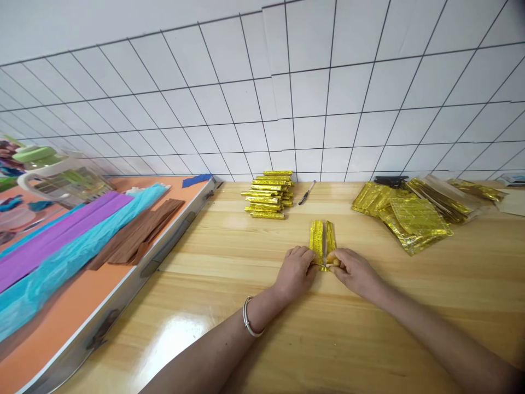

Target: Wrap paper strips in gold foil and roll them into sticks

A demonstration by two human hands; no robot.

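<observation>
A small sheet of shiny gold foil strips (317, 235), with a dark gap running down it, lies on the wooden table in front of me. My left hand (297, 271) grips its lower left side, fingers bent and closed on the edge. At the lower right corner my right hand (355, 271) pinches the same sheet between thumb and fingers. The two hands are close together at the near edge. Beyond them sits a pile of narrow gold foil rolls (268, 196). To its right rests a pen (307, 193).
More gold foil sheets (418, 216), some in clear plastic, lie at right with a black item (391, 181) behind. At left an orange board (123, 279) with a raised edge carries purple (77, 230), turquoise and brown crepe paper (139, 232). A green-lidded jug (65, 175) stands beyond.
</observation>
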